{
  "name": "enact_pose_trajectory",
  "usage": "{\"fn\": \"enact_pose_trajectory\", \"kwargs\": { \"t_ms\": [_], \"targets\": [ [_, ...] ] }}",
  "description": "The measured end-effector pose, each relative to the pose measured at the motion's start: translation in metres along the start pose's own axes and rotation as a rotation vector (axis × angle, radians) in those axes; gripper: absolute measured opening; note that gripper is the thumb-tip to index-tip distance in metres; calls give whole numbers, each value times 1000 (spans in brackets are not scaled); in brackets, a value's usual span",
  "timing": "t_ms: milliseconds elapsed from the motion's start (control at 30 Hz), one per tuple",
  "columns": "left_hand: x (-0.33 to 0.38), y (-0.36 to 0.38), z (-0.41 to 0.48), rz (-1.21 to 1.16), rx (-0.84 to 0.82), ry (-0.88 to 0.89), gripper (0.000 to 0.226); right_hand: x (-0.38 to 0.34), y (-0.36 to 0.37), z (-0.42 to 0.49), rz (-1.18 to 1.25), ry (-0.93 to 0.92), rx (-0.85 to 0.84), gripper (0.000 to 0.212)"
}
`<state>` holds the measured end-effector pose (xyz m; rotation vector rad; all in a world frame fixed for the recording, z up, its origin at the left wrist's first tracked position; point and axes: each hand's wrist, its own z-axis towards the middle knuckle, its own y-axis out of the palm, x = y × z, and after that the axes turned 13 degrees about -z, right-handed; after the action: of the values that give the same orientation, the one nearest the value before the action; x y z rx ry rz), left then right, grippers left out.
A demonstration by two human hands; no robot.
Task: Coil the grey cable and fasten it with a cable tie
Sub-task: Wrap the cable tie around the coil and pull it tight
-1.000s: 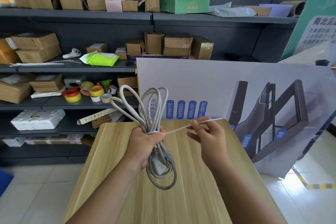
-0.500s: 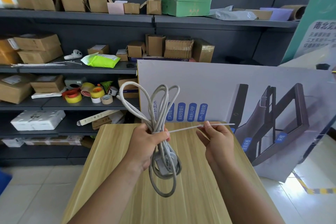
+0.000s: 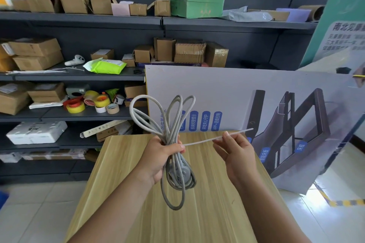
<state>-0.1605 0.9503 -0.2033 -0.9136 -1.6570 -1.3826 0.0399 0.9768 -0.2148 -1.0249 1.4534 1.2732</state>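
Observation:
The grey cable (image 3: 173, 116) is coiled into a bundle of loops, held upright above the wooden table (image 3: 207, 213). My left hand (image 3: 160, 156) is closed around the bundle's middle; loops stick up above the fist and hang below it, with a grey plug among the lower loops. A thin white cable tie (image 3: 205, 140) runs from the bundle at my left thumb out to the right. My right hand (image 3: 235, 150) pinches the tie near its free end, whose tip pokes past the fingers. Whether the tie is wrapped round the bundle is hidden by my fingers.
A large printed white board (image 3: 246, 92) leans behind the table. Dark shelves (image 3: 79, 77) at the back hold cardboard boxes, tape rolls (image 3: 90, 102), a green box (image 3: 197, 0) and a white foam block. A tiled floor lies on both sides of the table.
My right hand has drawn the cable tie farther to the right, away from the bundle. My left hand has raised the coil slightly and its upper loops have spread.

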Motion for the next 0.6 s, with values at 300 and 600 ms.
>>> {"fn": "enact_pose_trajectory", "kwargs": {
  "t_ms": [300, 600],
  "targets": [
    [-31, 6, 1, -827, 155, -101, 16, 81, -5, -38, 60, 451, -584, 91],
    [-81, -30, -6, -704, -234, -147, 83, 67, -39, -17, 196, 275, -379, 86]
  ]
}}
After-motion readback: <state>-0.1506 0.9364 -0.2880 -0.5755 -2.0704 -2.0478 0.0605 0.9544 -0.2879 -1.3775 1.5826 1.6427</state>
